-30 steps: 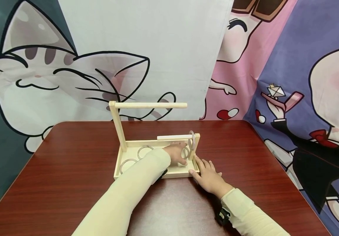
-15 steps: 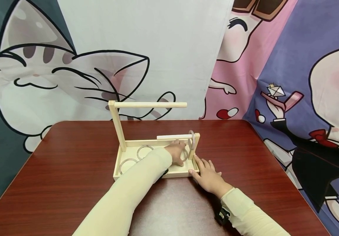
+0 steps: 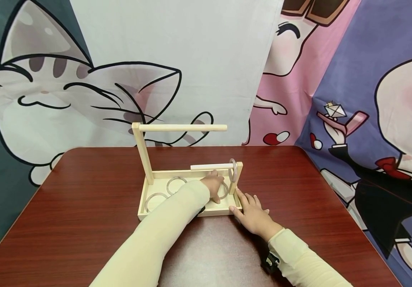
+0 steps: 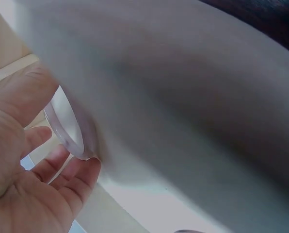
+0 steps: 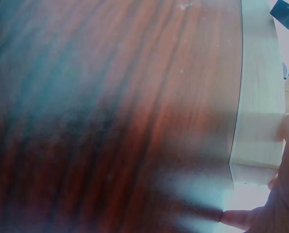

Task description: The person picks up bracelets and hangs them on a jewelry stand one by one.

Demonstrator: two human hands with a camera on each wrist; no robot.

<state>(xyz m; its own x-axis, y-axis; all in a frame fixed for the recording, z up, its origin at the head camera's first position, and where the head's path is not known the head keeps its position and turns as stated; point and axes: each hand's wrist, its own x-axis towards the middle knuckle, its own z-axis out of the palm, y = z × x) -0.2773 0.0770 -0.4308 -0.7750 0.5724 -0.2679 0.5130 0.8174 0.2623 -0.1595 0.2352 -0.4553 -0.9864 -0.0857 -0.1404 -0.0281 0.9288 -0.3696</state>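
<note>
A light wooden stand with a shallow tray base (image 3: 184,213) sits on the table. Inside the tray, toward the right, my left hand (image 3: 211,185) holds a pale translucent ring (image 3: 226,191). In the left wrist view this ring (image 4: 62,127) tilts between the thumb and the curled fingertips (image 4: 90,167). My right hand (image 3: 252,214) rests at the tray's right front corner, thumb on the rim and fingers stretched along the outer side. Another ring (image 3: 234,170) hangs on the short lower bar (image 3: 209,167), close to its post.
Two more rings lie in the left of the tray: one ring (image 3: 169,185) farther back, one ring (image 3: 147,202) nearer the front. A longer bar (image 3: 184,128) juts rightward from the tall left post (image 3: 143,155). Behind the reddish-brown table (image 3: 95,223) hangs a cartoon-printed cloth (image 3: 209,52).
My left hand has shifted slightly left within the tray, and the ring beside its fingers sits a little lower and farther left. The right hand has stayed where it was.
</note>
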